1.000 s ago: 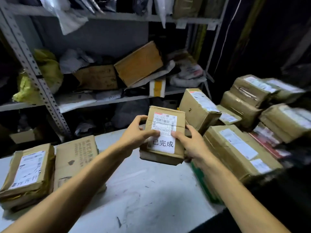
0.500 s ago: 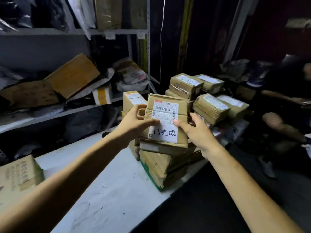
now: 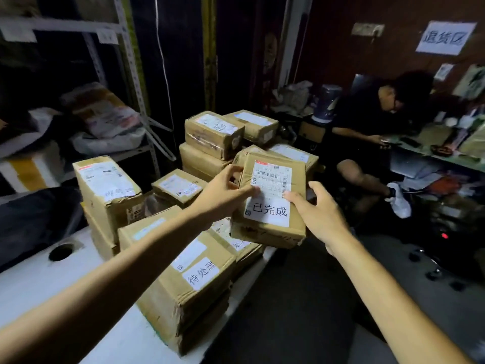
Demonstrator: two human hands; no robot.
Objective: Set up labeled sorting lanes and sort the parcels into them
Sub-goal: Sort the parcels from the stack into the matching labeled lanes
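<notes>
While you hold the parcel [image 3: 270, 232] just above the pile's [image 3: 210, 137] right edge, both hands are clamped on it. Your left hand [image 3: 225, 190] has its thumb on the front and its fingers curled round the far left edge. Your right hand [image 3: 317, 214] pinches the right edge, thumb on the front, fingers hidden behind.

You've got it tipped face-up towards you, and I'd say that's to read the tag [image 3: 269, 210], 已完成, before choosing its lane. The nearest box [image 3: 170, 298] in the pile reads 待处理, so this one likely belongs elsewhere.

Under the pile there's a white table [image 3: 39, 279], scuffed, with a round hole [image 3: 61, 252] left of the pile. Behind the pile on the left stands a metal shelf [image 3: 126, 61] stuffed with bags and cartons. Right of the pile and further back, a person [image 3: 367, 114] sits at a cluttered desk [image 3: 433, 156]. Beyond, high on the wall, hangs a paper sign [image 3: 444, 38]: 退货区. It's a dim room with a dark floor [image 3: 301, 298].
</notes>
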